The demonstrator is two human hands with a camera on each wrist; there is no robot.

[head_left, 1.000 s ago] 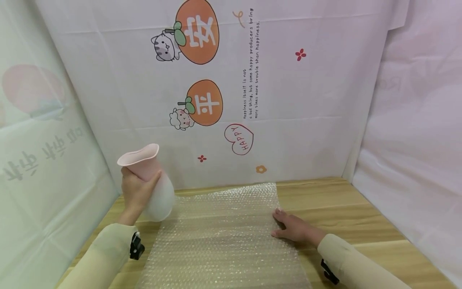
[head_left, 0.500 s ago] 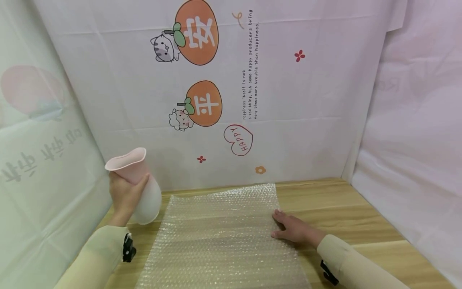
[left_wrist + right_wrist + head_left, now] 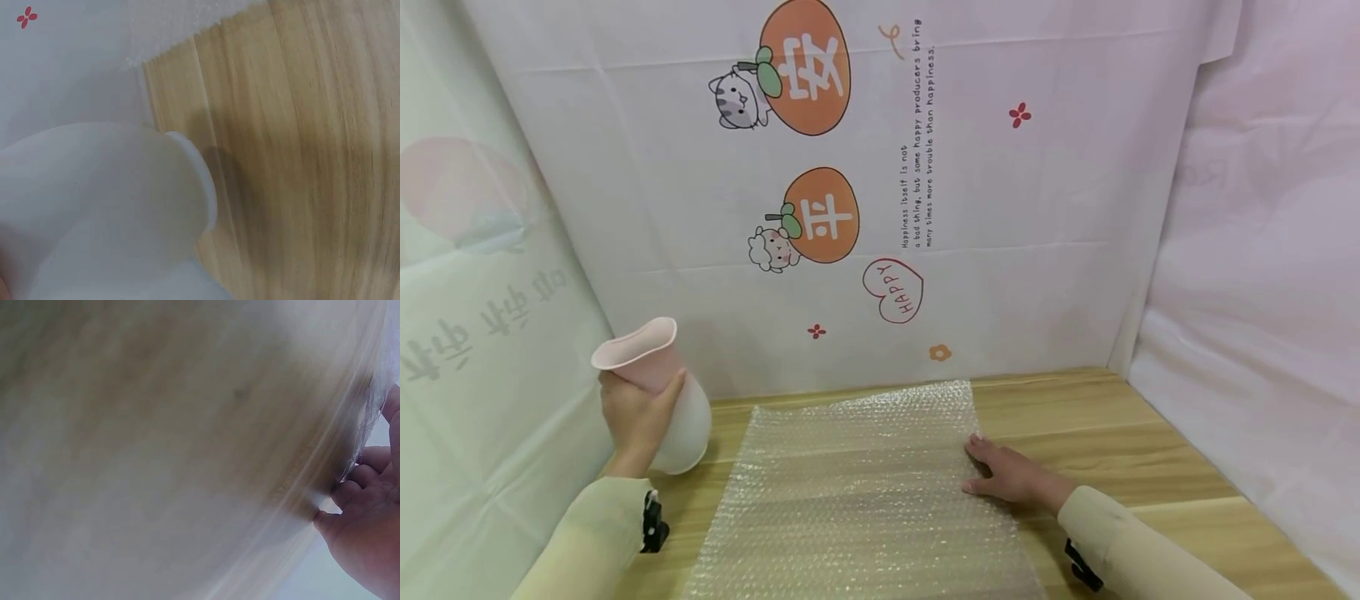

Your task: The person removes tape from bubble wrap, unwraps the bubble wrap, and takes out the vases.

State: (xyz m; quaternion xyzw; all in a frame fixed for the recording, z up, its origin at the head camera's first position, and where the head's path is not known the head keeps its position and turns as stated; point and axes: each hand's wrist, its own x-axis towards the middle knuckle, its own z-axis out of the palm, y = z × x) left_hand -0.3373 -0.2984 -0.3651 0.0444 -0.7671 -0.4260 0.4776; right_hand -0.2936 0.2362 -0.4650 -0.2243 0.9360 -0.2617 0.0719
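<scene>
My left hand grips a vase around its neck, thumb on the near side. The vase fades from a pink wavy rim to a white rounded body and leans with its mouth up to the left. In the left wrist view the white vase fills the lower left, its base ring over bare wood. A sheet of bubble wrap lies flat in the middle. On its right edge rests my right hand, fingers extended and spread from the thumb. The right wrist view shows this hand at the right, fingertips at the film's edge.
The wood-grain table runs back to a white printed cloth. More white cloth hangs as a left wall and a right wall. The vase is close to the left wall.
My left hand has carried the vase left and slightly down, away from the bubble wrap's left edge, which it overlapped before. The right hand has stayed in place.
</scene>
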